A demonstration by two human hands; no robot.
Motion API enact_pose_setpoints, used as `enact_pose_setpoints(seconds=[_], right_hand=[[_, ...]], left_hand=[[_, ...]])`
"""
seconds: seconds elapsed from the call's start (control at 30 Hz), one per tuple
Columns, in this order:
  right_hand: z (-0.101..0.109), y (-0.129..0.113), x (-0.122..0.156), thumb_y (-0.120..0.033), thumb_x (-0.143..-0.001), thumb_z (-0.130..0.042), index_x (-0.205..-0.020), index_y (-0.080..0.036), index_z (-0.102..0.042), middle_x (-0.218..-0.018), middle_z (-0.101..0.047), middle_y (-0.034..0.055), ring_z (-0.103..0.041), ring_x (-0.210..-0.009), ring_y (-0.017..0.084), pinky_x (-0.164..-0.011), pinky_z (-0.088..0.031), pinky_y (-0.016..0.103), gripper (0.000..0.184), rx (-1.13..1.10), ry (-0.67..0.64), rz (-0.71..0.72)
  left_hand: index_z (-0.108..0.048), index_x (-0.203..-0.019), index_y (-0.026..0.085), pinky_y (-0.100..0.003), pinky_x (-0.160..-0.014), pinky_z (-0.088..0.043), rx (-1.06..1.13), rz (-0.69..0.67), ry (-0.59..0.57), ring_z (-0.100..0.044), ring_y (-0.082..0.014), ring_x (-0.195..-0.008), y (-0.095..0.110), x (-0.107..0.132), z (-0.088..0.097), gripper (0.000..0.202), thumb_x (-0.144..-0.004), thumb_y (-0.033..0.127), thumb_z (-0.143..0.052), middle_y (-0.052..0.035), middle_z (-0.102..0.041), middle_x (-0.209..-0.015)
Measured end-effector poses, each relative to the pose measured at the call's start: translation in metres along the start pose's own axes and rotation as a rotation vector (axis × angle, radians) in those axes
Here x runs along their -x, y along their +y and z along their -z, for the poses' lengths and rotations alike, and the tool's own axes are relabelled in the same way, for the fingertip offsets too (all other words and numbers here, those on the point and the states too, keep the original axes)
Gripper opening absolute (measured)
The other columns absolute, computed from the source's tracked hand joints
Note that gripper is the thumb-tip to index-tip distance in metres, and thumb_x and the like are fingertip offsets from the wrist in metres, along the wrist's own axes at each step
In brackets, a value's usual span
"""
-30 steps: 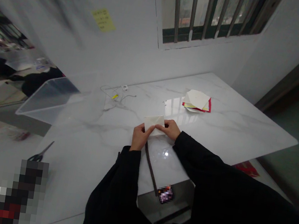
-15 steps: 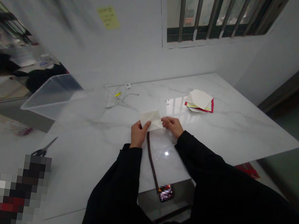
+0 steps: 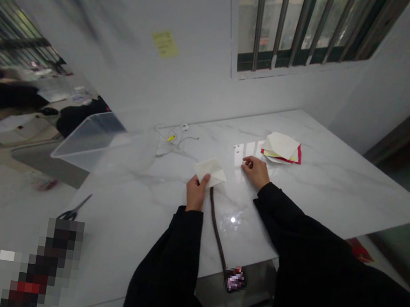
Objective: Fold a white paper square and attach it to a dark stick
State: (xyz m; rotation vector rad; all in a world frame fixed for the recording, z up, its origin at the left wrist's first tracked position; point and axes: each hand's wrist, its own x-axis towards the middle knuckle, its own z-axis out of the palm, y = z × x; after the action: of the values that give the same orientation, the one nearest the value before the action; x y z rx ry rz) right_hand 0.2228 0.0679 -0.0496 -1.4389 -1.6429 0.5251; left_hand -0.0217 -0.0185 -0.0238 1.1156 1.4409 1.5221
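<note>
A barred window [image 3: 302, 30] sits in the white wall [image 3: 274, 94] above the marble table [image 3: 335, 202].

White marble tabletop [image 3: 330, 201] with grey veins, cream folded paper [image 3: 210, 170], red and yellow sheets [image 3: 281, 157], black sleeves [image 3: 294, 222]

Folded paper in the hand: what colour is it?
Off-white paper, best in the head view.

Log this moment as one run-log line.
left hand: holds folded paper | right hand: empty, on marble table | nearest: paper stack
</note>
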Motion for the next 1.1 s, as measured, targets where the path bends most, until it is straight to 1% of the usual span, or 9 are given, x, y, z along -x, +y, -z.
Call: enact_pose_setpoints(seconds=[0.13,0.27,0.43,0.53,0.6,0.7,0.77,0.93,1.1], right_hand=[[-0.014,0.005,-0.028,-0.021,-0.085,-0.072,-0.109,-0.015,-0.079,-0.094,-0.078,0.0058,-0.068,-0.083,0.020,-0.088,-0.053,0.033,0.026,0.074,0.013,-0.021],[-0.025,0.006,-0.054,-0.026,-0.087,-0.074,-0.108,-0.016,-0.081,-0.098,-0.081,0.0066,-0.072,-0.091,0.021,-0.092,-0.053,0.032,0.023,0.126,0.027,-0.078],[-0.034,-0.001,-0.068,-0.037,-0.090,-0.075,-0.106,-0.024,-0.084,-0.105,-0.082,0.0058,-0.074,-0.099,0.024,-0.091,-0.053,0.034,0.023,0.185,0.044,-0.158],[-0.034,-0.006,-0.069,-0.034,-0.090,-0.073,-0.102,-0.027,-0.085,-0.104,-0.082,0.0048,-0.074,-0.101,0.027,-0.090,-0.054,0.035,0.019,0.204,0.039,-0.193],[-0.032,-0.006,-0.068,-0.031,-0.090,-0.071,-0.099,-0.026,-0.085,-0.105,-0.082,0.0054,-0.073,-0.100,0.026,-0.092,-0.054,0.036,0.017,0.181,0.057,-0.184],[-0.027,-0.002,-0.064,-0.031,-0.091,-0.067,-0.099,-0.020,-0.081,-0.110,-0.081,0.0091,-0.073,-0.095,0.024,-0.094,-0.055,0.036,0.020,0.047,0.152,-0.140],[-0.023,0.003,-0.060,-0.031,-0.091,-0.064,-0.098,-0.017,-0.078,-0.106,-0.081,0.0111,-0.074,-0.093,0.023,-0.091,-0.057,0.036,0.021,-0.081,0.194,-0.134],[-0.019,0.011,-0.041,-0.037,-0.085,-0.067,-0.093,-0.017,-0.073,-0.087,-0.080,0.0090,-0.076,-0.083,0.023,-0.082,-0.060,0.035,0.023,-0.380,0.120,-0.150],[-0.015,0.009,-0.029,-0.043,-0.083,-0.071,-0.093,-0.017,-0.074,-0.080,-0.079,0.0064,-0.075,-0.074,0.021,-0.081,-0.060,0.034,0.028,-0.353,0.123,-0.159]], left_hand=[[-0.078,-0.097,0.011,-0.032,-0.076,-0.053,-0.020,-0.005,-0.008,-0.069,-0.0232,-0.083,-0.001,0.001,0.001,0.053,-0.076,0.059,-0.081,-0.0118,-0.081,-0.095],[-0.079,-0.095,0.013,-0.032,-0.077,-0.053,-0.058,-0.027,-0.025,-0.069,-0.0229,-0.082,-0.002,0.001,0.002,0.046,-0.078,0.056,-0.079,-0.0101,-0.080,-0.093],[-0.078,-0.091,0.013,-0.031,-0.073,-0.051,-0.067,-0.019,-0.032,-0.066,-0.0215,-0.078,0.003,0.004,0.002,0.044,-0.078,0.055,-0.078,-0.0081,-0.078,-0.087],[-0.078,-0.092,0.013,-0.031,-0.073,-0.051,-0.060,-0.003,-0.031,-0.066,-0.0213,-0.078,0.004,0.005,0.002,0.045,-0.078,0.056,-0.078,-0.0079,-0.078,-0.087],[-0.078,-0.092,0.013,-0.031,-0.074,-0.051,-0.059,0.000,-0.028,-0.066,-0.0212,-0.078,0.004,0.005,0.002,0.045,-0.077,0.056,-0.078,-0.0076,-0.078,-0.087],[-0.078,-0.092,0.013,-0.032,-0.075,-0.052,-0.059,0.000,-0.020,-0.067,-0.0215,-0.079,0.004,0.005,0.002,0.043,-0.077,0.054,-0.078,-0.0076,-0.079,-0.088],[-0.078,-0.092,0.013,-0.032,-0.075,-0.052,-0.059,0.003,-0.015,-0.067,-0.0218,-0.079,0.004,0.005,0.002,0.043,-0.077,0.054,-0.078,-0.0079,-0.079,-0.088],[-0.078,-0.090,0.014,-0.031,-0.074,-0.053,-0.070,-0.014,-0.012,-0.067,-0.0219,-0.078,0.004,0.005,0.002,0.040,-0.079,0.053,-0.078,-0.0080,-0.079,-0.087],[-0.078,-0.091,0.014,-0.032,-0.075,-0.053,-0.070,-0.028,-0.018,-0.068,-0.0229,-0.080,0.004,0.004,0.003,0.041,-0.080,0.053,-0.078,-0.0088,-0.080,-0.089]])
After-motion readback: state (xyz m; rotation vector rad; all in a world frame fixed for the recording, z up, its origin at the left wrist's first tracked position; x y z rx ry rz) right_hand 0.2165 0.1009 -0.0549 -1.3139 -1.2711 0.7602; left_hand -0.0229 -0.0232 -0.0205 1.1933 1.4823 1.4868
